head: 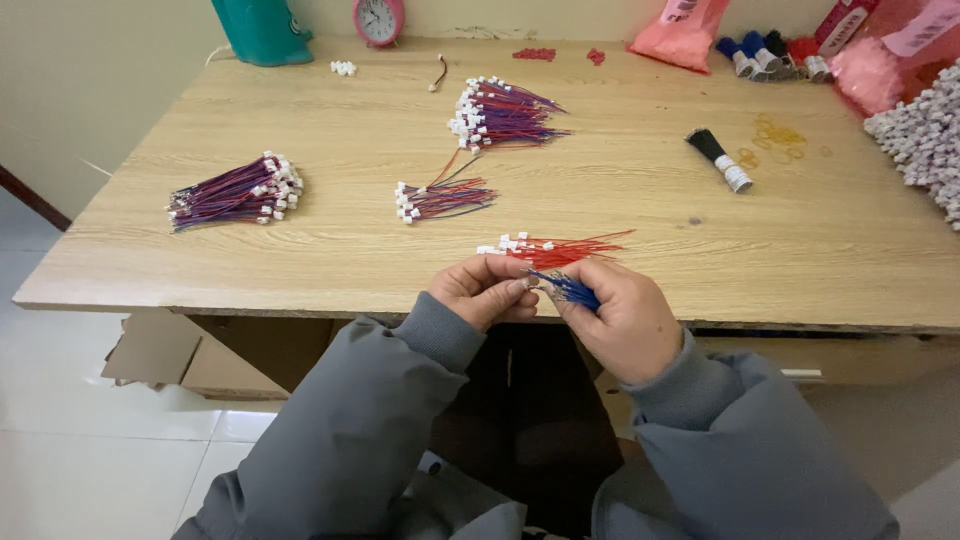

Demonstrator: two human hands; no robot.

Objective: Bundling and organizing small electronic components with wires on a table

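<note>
Wood-grain laminate forms the table [300,250], a pale rectangular top with a worn front edge. At far left on it lies a bundle of red and blue wires [232,192], thin and flexible, its small white plastic connectors gathered at the right end and its long axis running left to right. Behind it, at the back edge, stands a teal plastic container [262,30]; its contents cannot be seen. Beside that is a round pink clock [379,19].

Toward the centre, a smaller fanned wire bundle [440,198] has its white connectors at the left end. A larger wire bundle [500,115] lies behind it, connectors also to the left.

At the front edge, red wires with white connectors [555,247] lie flat just beyond the hands, connectors at left, free ends pointing right. The left hand [488,290] has thumb and fingertips pinched together on something small that is too small to identify. The right hand [620,315] is clamped around a short bunch of blue wires [568,289], whose long axis slants from upper left, at the left fingertips, down right into the palm. Both arms wear grey fabric sleeves.

Right of centre lies a black wire bunch [720,158] with a white band, axis diagonal. Yellow rubber bands [775,135] lie near it. At far right, pink translucent bags [870,60] and a heap of white connectors [925,140].
</note>
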